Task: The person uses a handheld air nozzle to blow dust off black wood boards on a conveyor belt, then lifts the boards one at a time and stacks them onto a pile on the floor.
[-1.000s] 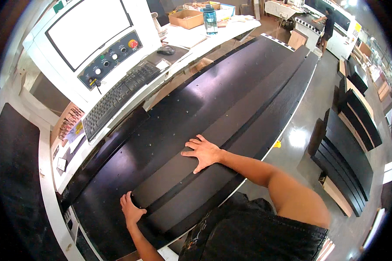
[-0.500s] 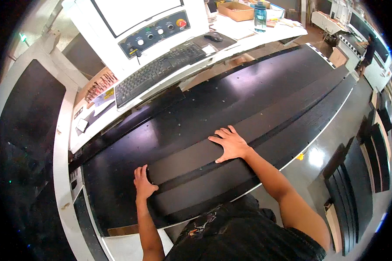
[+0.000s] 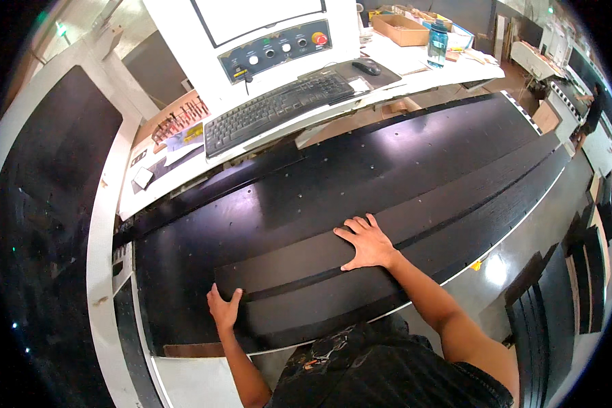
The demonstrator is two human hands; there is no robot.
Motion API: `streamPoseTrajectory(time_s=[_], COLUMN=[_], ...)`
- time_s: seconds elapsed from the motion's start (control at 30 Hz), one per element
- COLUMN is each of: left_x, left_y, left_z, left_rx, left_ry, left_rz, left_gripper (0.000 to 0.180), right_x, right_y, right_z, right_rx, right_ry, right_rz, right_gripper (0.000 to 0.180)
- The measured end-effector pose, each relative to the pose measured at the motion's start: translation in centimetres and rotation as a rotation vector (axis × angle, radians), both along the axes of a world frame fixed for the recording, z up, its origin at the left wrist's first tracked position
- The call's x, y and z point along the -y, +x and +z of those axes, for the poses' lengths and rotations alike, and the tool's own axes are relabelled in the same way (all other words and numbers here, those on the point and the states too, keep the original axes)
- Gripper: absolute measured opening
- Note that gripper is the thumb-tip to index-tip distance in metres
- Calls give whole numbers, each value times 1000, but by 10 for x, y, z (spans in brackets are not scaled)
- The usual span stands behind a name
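The long dark board [image 3: 421, 207] lies flat on the black bench [image 3: 183, 265]. My right hand [image 3: 370, 246] is on it, fingers spread wide. My left hand [image 3: 224, 311] is by its left end, thumb and fingers apart. Behind are a keyboard [image 3: 279, 112] and a blue bottle [image 3: 437, 47].

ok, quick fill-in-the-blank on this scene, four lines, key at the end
1. Of the left hand and right hand, both at the long dark strip, the one nearer the blue bottle is the ____.
2. Just right of the keyboard, on a dark pad, lies a computer ____.
3. The large round button on the control panel is coloured ____.
4. In the picture, the open brown box is on the bottle's ____ side.

Missing words: right; mouse; red; left.
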State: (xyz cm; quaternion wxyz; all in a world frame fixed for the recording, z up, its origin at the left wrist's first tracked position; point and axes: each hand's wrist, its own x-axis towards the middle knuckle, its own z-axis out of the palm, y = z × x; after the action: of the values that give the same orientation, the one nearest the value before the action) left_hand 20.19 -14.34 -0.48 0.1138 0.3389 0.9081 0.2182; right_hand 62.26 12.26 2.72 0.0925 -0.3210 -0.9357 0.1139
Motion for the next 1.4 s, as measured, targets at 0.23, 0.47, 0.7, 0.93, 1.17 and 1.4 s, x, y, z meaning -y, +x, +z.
streamPoseTrajectory(time_s=[0.23, 0.47, 0.7, 0.93, 1.17, 1.4], left_x=[-11, -10, -4, -2, -5, -11], left_y=[10, 3, -12, -9, -7, -2], left_z=[-22, -13, -24, -26, -30, -20], left_rx=[-255, -257, -197, -224, -293, -260], left_ry=[174, 195, 233, 256, 260, 280], left_rz=[239, 293, 236, 213, 241, 281], left_gripper=[60, 50, 45, 43, 48, 47], right_x=[2, 2, -1, -2, -3, -3], right_y=[-5, -10, -13, -11, -11, -15], right_z=[-3, 1, 0, -4, 1, -1], right_rx=[-2, -30, -21, -28, -62, -56], right_ry=[4, -14, -41, 26, 5, -5], right_rz=[2, -13, -4, 17, 25, 19], right_gripper=[108, 108, 108, 106, 106, 108])
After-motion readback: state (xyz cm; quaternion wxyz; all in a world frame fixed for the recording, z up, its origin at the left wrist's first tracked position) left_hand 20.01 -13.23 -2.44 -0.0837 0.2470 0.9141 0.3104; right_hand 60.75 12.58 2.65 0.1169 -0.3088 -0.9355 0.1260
